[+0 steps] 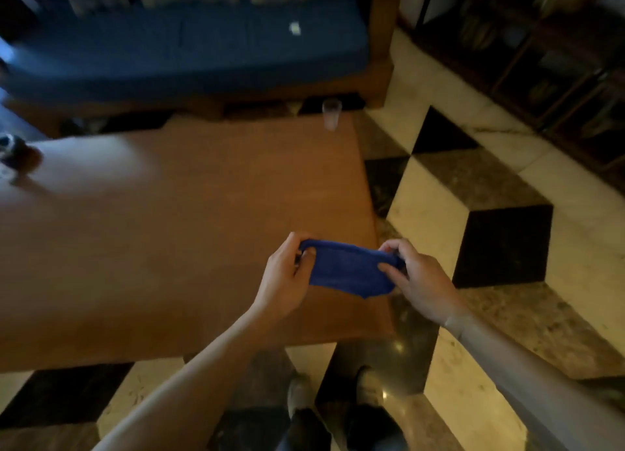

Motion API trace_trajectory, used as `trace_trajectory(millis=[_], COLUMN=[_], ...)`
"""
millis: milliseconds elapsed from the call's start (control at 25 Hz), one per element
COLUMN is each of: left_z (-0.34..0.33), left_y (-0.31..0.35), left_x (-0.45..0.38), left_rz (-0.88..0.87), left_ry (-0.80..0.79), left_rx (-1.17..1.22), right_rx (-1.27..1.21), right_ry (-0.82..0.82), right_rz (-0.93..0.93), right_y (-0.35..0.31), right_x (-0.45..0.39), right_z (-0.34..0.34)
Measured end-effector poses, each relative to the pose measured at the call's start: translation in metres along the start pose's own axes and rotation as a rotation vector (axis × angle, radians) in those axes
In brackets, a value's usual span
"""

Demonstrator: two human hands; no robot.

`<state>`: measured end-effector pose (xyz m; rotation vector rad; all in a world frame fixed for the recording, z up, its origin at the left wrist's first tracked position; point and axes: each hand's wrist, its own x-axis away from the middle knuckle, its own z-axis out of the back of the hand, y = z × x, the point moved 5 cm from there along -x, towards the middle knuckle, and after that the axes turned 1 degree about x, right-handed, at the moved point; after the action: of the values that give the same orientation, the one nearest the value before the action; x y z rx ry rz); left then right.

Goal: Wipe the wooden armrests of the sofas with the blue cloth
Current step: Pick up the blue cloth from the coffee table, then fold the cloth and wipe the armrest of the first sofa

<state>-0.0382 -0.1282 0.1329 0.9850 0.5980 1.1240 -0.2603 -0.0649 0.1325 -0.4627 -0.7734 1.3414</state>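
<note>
Both my hands hold the blue cloth [348, 268] stretched between them, above the near right corner of a wooden coffee table [176, 220]. My left hand [287, 274] pinches the cloth's left end. My right hand [417, 278] pinches its right end. A sofa with a blue seat cushion [189, 48] stands across the table at the far side. Its wooden armrest [382, 41] rises at the sofa's right end, well away from the cloth. The picture is blurred and dim.
A clear plastic cup [331, 114] stands at the table's far right corner. A dark object [15, 153] sits at the table's left edge. Dark wooden shelving [541, 61] lines the right wall. A chequered marble floor [473, 187] runs between table and shelving. My feet [338, 400] show below.
</note>
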Motion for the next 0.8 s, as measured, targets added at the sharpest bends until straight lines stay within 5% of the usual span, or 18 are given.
trace_trajectory(millis=[160, 320, 480, 800], left_z=[0.07, 0.128, 0.157, 0.167], left_y=[0.108, 0.2, 0.252, 0.295], left_x=[-0.01, -0.006, -0.007, -0.025], left_rz=[-0.097, -0.179, -0.266, -0.332], left_ry=[0.072, 0.157, 0.172, 0.072], left_rx=[0.069, 0.192, 0.318, 0.344], right_rx=[0.007, -0.202, -0.449, -0.45], right_ry=[0.088, 0.377, 0.562, 0.628], right_rz=[0.131, 0.188, 0.194, 0.233], right_y=[-0.101, -0.184, -0.228, -0.257], right_x=[0.018, 0.041, 0.054, 0.076], right_z=[0.096, 0.173, 0.203, 0.242])
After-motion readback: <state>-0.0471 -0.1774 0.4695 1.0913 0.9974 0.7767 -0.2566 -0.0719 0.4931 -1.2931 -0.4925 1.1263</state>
